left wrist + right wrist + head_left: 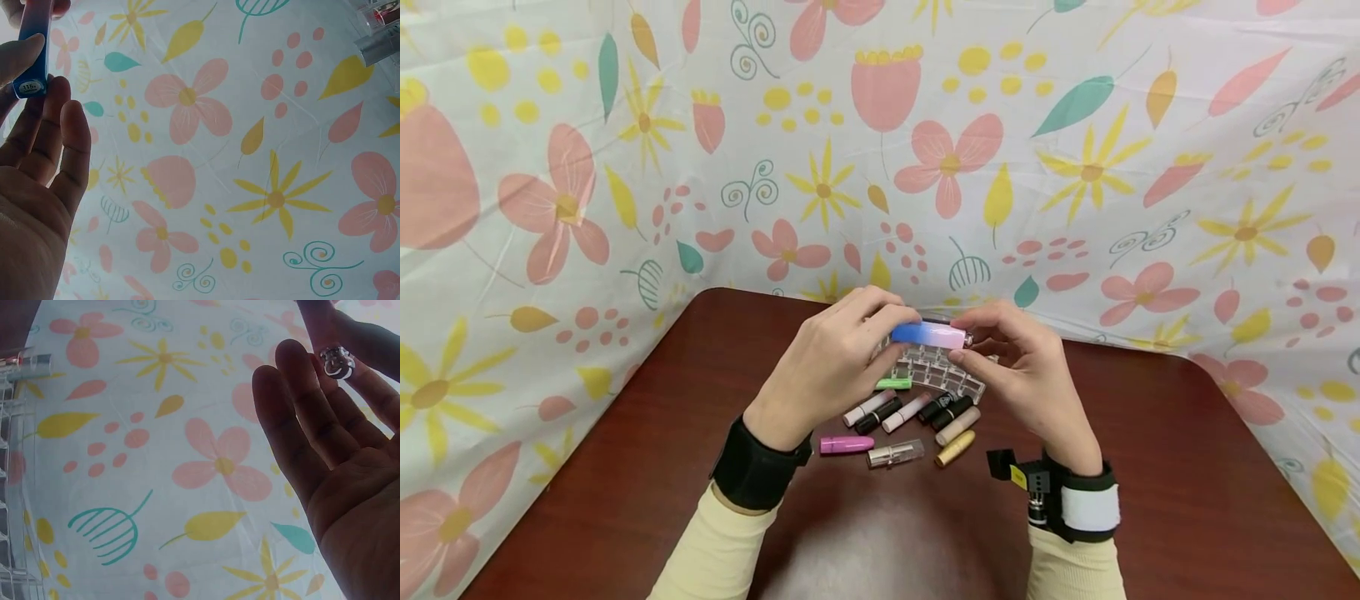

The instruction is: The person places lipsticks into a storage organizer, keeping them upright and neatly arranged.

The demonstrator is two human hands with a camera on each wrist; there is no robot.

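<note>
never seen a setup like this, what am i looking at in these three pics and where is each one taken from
There's no robot here, just a person's bare left hand and right hand. The wide picture comes from a camera on the person's head, looking forward and down. The other two come from cameras worn on the left and right wrists; the black device at the right wrist shows in the wide one.

Both hands hold one blue-and-pink tube: the left at the blue end, the right at the pink end. Below it, on the dark red table, are a clear rack and several loose tubes, including a magenta one and a gold one. Flowered cloth hangs behind.
</note>
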